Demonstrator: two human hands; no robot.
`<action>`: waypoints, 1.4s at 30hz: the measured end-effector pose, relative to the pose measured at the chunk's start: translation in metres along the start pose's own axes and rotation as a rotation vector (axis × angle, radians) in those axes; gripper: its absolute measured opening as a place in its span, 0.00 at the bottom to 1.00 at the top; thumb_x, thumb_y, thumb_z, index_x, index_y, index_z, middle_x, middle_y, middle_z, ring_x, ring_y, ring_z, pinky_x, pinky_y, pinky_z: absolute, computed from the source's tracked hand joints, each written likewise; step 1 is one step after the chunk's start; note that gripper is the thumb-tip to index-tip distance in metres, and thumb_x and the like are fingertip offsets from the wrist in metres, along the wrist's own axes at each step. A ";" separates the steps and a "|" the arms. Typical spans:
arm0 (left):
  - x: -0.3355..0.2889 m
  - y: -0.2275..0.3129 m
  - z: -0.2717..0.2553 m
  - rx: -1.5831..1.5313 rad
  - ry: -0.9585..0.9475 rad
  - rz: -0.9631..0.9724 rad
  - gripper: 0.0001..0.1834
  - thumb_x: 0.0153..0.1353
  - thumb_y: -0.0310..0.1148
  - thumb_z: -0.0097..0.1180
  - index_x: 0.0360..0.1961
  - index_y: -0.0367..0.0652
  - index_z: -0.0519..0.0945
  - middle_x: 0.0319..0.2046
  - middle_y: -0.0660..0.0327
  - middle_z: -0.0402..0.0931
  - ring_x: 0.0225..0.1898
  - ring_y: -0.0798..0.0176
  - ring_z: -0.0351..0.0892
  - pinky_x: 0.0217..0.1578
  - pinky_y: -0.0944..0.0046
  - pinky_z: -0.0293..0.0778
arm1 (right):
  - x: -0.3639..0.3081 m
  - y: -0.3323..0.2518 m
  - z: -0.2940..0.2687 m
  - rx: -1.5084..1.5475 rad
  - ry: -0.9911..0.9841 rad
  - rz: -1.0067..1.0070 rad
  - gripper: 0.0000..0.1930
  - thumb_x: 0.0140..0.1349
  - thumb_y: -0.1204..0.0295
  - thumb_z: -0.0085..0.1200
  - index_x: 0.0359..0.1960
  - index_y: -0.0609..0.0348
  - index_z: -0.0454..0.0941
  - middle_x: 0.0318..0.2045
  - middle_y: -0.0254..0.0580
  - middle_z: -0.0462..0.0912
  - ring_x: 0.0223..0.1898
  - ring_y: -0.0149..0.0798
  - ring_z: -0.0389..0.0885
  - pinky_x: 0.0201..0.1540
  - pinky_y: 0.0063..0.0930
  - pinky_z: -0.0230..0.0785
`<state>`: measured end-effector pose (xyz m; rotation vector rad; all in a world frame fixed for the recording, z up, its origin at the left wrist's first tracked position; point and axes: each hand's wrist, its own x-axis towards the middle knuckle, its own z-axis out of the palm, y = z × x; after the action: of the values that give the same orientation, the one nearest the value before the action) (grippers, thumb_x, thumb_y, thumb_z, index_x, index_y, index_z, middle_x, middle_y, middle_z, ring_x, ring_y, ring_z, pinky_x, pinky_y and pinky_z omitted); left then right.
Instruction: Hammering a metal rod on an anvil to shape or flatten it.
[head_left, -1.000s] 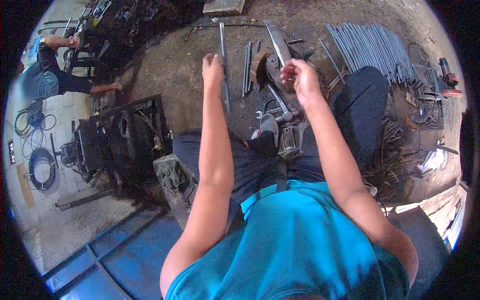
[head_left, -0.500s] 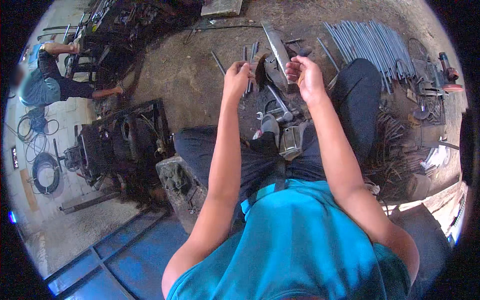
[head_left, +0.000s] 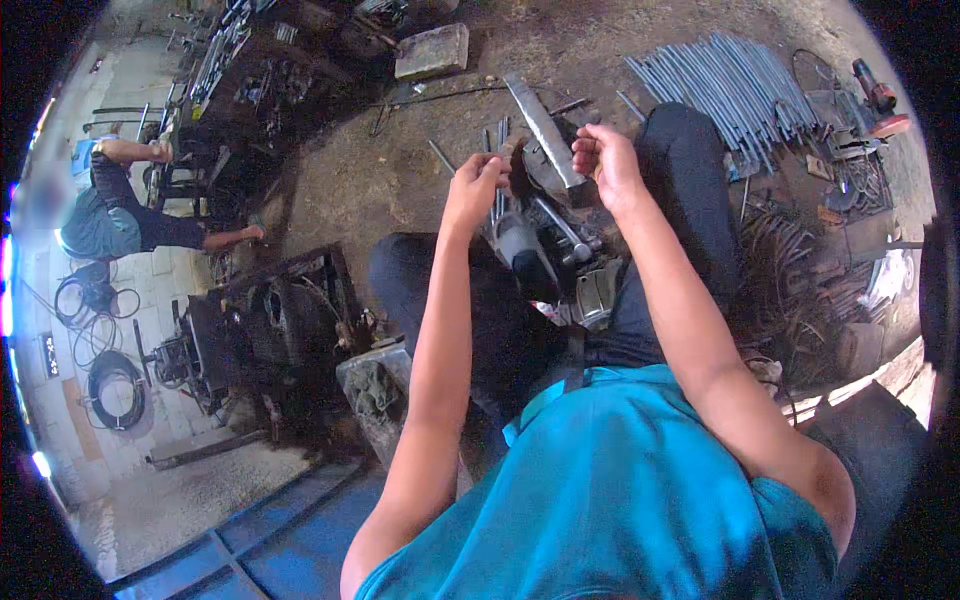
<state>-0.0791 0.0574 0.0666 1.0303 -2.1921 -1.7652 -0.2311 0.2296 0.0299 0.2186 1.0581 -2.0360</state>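
Right of the metal strip (head_left: 543, 130): right hand (head_left: 612, 170), open, fingers loosely bent, just beside the edge.
Left of the strip: left hand (head_left: 472, 195), fingers curled; a thin rod (head_left: 441, 155) shows behind it, whether gripped I cannot tell.
Strip: slanting between both hands.
Row of rods (head_left: 720, 100): on the floor (head_left: 350, 170), well right of the strip.
Grey block (head_left: 432, 52): beyond the strip, leftward.
Co-worker (head_left: 103, 228): far left of the strip.
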 end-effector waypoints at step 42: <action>0.081 0.044 -0.030 0.135 -0.451 0.029 0.33 0.64 0.54 0.51 0.49 0.30 0.77 0.45 0.45 0.81 0.44 0.43 0.81 0.48 0.53 0.73 | 0.283 0.051 -0.338 -2.165 0.534 0.445 0.26 0.56 0.56 0.57 0.54 0.56 0.76 0.49 0.53 0.82 0.52 0.57 0.80 0.54 0.51 0.73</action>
<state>-0.1428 -0.0110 0.0911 0.6626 -2.5988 -2.0186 -0.4470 0.3011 -0.3508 -0.1808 2.5084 0.3017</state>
